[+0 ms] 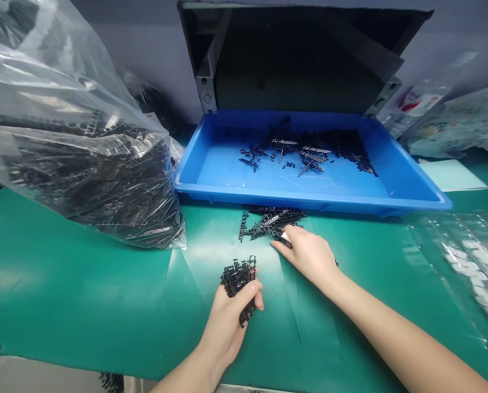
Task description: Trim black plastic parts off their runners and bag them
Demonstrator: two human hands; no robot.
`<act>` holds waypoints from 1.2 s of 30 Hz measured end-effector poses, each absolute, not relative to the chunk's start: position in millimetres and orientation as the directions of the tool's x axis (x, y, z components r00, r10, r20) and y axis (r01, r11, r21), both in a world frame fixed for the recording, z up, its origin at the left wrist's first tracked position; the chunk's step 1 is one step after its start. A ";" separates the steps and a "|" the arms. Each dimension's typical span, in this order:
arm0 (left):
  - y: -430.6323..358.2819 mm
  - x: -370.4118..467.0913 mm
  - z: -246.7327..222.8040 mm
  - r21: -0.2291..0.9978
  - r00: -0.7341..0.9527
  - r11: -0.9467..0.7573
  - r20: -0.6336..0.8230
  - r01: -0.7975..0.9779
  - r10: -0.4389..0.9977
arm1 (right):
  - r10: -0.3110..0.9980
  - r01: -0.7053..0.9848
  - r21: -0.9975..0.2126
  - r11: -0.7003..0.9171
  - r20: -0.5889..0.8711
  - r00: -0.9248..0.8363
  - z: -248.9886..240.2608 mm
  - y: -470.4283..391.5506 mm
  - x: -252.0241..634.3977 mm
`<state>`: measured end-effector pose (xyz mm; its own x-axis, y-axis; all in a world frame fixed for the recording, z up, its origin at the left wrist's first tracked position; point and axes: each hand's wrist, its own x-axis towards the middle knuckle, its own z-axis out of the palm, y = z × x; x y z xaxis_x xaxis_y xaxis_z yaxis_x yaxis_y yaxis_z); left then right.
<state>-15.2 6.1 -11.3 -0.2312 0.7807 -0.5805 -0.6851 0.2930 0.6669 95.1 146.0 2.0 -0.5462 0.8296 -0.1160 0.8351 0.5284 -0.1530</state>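
Observation:
My left hand (231, 311) is closed around a bundle of small black plastic parts (236, 277), which stick out above the thumb and below the fingers. Just ahead and to the right, my right hand (309, 252) reaches palm down to a pile of black plastic strips (264, 222) with ring-shaped and toothed outlines. Its thumb and fingers are drawn together at the pile's right end. A small white piece (285, 236) shows at the fingertips; what the fingers grip is mostly hidden. A tiny dark tip shows beside the right wrist.
Behind the pile stands a blue tray (236, 192) holding black plastic pieces (313, 155). A large clear bag (100, 180) full of black parts leans in from the left. At right lie a clear plastic tray of white pieces (473, 267) and a pale paper (452, 174).

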 end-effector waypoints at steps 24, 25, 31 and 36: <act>8.9 -13.0 -3.8 0.709 -0.005 0.376 -0.472 -0.596 0.882 | 0.576 0.409 -0.888 0.209 -0.226 -0.785 33.1 111.9 122.9; 9.0 -13.0 -3.7 0.700 -0.002 0.387 -0.485 -0.600 0.875 | 0.604 0.417 -0.888 0.195 -0.226 -0.764 30.2 109.4 122.1; 9.6 -17.2 -3.3 0.618 -0.059 0.345 -0.537 -0.706 0.841 | 0.664 0.475 -0.780 0.407 -0.105 -0.741 18.7 94.0 131.8; 7.6 -18.0 -6.8 0.575 -0.025 0.344 -0.537 -0.742 0.843 | 0.594 0.497 -0.638 0.588 -0.076 -0.801 19.5 81.9 132.0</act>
<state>-18.0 7.6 -6.8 -0.0251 0.8432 -0.5370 -0.7424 0.3440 0.5749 132.0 81.9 19.5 -0.8005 0.5945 -0.0756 0.4972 0.5885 -0.6376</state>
